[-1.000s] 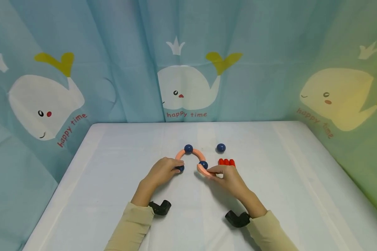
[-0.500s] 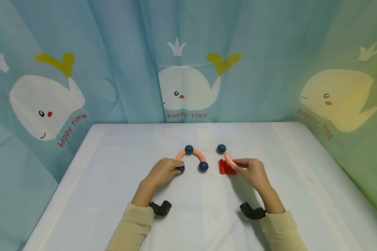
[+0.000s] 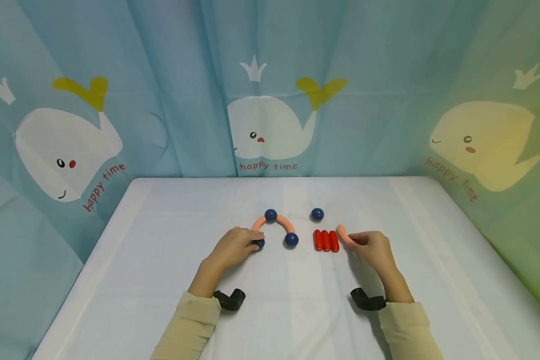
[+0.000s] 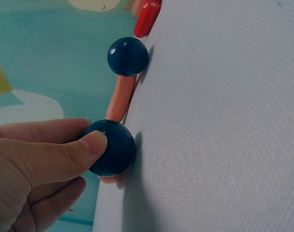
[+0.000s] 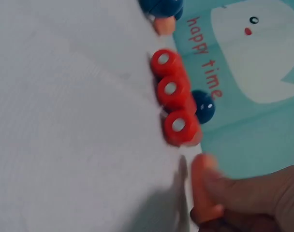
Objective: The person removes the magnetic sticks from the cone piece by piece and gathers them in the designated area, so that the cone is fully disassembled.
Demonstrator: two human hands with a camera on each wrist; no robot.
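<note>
On the table, two curved orange rods (image 3: 285, 223) and three blue balls form an arch, with one ball (image 3: 271, 215) at its top. The left hand (image 3: 235, 246) pinches the blue ball (image 4: 113, 148) at the arch's left end between thumb and fingers. To the right, the right hand (image 3: 376, 251) holds a loose curved orange rod (image 3: 344, 235) by its lower end. That rod is just right of three red rods (image 3: 326, 240) lying side by side. In the right wrist view, thumb and fingers grip the orange rod (image 5: 203, 188) close to the table surface.
A single blue ball (image 3: 317, 214) lies behind the red rods. The white table (image 3: 162, 210) ends at a blue curtain (image 3: 184, 100) with printed whales. Black wrist devices (image 3: 230, 299) sit at both sleeve cuffs.
The right hand has carried the curved orange rod rightward, away from the arch's right end and past the red rods, which are now uncovered. The left hand has stayed at its ball.
</note>
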